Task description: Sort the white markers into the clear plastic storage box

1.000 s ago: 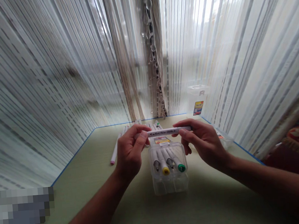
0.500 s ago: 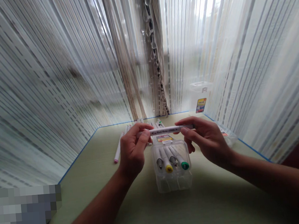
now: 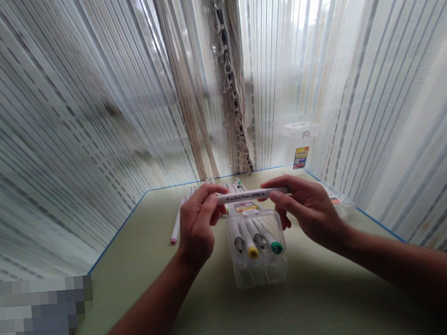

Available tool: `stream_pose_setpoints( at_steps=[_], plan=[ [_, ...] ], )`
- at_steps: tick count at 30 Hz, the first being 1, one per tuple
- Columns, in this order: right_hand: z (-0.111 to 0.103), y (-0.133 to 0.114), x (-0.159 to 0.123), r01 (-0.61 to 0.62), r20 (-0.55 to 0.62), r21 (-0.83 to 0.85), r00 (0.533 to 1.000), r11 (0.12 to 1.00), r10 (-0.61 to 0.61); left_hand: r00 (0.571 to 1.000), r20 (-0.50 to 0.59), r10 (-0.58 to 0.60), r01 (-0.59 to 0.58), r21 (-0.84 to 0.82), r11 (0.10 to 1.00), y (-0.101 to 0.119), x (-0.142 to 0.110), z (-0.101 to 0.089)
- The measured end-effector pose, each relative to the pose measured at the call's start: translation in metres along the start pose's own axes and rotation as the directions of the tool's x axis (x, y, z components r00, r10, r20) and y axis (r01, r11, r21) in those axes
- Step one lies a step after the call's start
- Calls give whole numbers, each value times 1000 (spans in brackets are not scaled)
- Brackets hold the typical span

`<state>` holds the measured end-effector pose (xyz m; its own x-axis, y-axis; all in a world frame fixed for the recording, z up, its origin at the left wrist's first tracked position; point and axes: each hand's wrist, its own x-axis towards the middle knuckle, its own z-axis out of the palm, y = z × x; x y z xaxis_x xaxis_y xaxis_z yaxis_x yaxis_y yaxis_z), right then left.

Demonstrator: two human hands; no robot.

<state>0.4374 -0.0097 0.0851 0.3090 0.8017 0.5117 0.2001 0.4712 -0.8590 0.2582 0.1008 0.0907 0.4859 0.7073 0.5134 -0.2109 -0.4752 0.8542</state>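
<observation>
Held level between both hands is a white marker [image 3: 245,196] with dark print along its barrel. My left hand [image 3: 198,216] pinches its left end between thumb and fingers. At the right end, which looks greyish, my right hand [image 3: 307,202] grips with thumb and forefinger. Below the marker, a clear plastic case [image 3: 259,273] stands on the table. Several markers lie in its upper part, among them one with a yellow end [image 3: 252,252] and one with a green end [image 3: 277,247]; two others show grey tips.
Loose white markers lie behind my left hand, one with a pink end [image 3: 174,240]. A clear lidded box [image 3: 299,141] with a yellow label stands at the back right. Another clear plastic piece [image 3: 342,207] lies beyond my right hand. String curtains [image 3: 86,95] hang behind the table [image 3: 129,252].
My left fingers have shifted slightly on the marker's left end, and the marker sits a little differently in them. My right hand and the case have hardly moved.
</observation>
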Motion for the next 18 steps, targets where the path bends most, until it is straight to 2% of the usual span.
stream_pose_setpoints(
  at_steps=[18],
  plan=[
    [2,0,0,-18,-8,17,1000,1000,19,1000,-23,-14,14,1,1000,-5,2,-1]
  ],
)
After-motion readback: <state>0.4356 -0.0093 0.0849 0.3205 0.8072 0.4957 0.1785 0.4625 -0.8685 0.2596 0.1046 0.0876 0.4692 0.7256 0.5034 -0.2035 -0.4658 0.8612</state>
